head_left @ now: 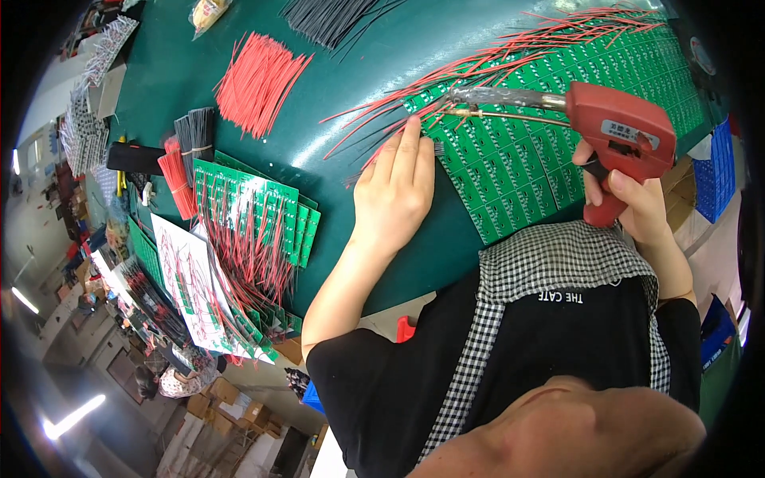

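Observation:
My right hand (629,191) is wrapped round the handle of a red soldering gun (621,131), a finger near its black trigger. The gun's metal barrel and thin feed tube point left, with their tips over the corner of a green circuit board panel (510,179). At that corner my left hand (398,183) has its fingers pressed together on a wire, just left of the soldering tip. The fingertips partly hide the wire. Red and black wires (478,64) fan out along the panel's far edge.
A bundle of red wires (261,84) and a pile of black wires (331,20) lie on the green table (343,103). Stacked wired boards (247,207) stand at the left, beside tied wire bundles (177,175). A blue crate (713,171) is at the right.

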Motion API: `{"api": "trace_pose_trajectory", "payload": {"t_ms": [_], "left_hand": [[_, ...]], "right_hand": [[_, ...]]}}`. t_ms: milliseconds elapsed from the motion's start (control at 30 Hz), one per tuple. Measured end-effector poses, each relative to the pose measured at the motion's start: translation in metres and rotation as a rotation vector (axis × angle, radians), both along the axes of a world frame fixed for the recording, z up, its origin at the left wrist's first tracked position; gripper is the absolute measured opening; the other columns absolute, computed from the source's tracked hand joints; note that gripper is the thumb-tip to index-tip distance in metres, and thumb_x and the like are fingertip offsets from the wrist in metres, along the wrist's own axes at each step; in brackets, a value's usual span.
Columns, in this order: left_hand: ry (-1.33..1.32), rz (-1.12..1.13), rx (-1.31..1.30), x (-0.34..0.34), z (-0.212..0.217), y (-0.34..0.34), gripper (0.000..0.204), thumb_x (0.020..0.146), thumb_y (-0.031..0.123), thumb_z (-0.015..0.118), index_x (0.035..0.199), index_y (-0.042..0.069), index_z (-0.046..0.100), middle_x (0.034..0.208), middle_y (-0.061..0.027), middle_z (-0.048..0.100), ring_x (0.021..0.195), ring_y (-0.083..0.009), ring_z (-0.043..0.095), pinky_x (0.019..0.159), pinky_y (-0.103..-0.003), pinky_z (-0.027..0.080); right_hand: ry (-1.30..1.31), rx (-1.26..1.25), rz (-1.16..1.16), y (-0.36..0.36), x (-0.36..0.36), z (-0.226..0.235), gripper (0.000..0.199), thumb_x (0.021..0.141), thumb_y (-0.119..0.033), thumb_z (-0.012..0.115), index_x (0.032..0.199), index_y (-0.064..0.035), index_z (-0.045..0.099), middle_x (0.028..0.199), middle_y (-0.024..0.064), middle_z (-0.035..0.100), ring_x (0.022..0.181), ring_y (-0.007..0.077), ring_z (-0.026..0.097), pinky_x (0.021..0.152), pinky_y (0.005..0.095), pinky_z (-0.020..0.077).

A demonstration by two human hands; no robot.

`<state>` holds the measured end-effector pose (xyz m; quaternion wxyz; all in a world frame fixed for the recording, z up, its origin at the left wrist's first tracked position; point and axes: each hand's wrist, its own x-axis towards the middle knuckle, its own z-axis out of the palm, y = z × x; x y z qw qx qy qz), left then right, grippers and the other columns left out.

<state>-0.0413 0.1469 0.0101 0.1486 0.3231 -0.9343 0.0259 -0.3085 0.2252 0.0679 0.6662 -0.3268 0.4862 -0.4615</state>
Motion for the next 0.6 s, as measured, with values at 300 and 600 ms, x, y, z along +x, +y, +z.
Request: {"api": "trace_pose_trajectory", "payload": {"t_ms": [300,600], "left_hand": [[0.242,-0.115,-0.021,-0.009,0.014,0.008,0.018,0.075,0.007,0.056,0.090,-0.002,0.059,0.093,-0.0148,0.059,0.077,-0.0208,0.061,0.062,-0.026,0.049],[0.051,-0.237,0.031,-0.027,0.003,0.032,0.020,0.071,0.007,0.057,0.090,0.001,0.057,0.094,-0.0109,0.061,0.086,-0.0196,0.061,0.066,-0.025,0.049]], "right_hand": [[-0.672,-0.001,-0.102,-0.045,-0.009,-0.023,0.043,0.091,-0.026,0.039,0.123,0.0022,0.037,0.113,0.0162,0.051,0.108,0.0318,0.047,0.090,0.0476,0.0413],[-0.785,-0.043,0.019,-0.096,-0.008,-0.038,0.041,0.092,-0.026,0.039,0.125,-0.0033,0.034,0.113,0.0120,0.049,0.112,0.0301,0.044,0.081,0.0596,0.0429]]}}
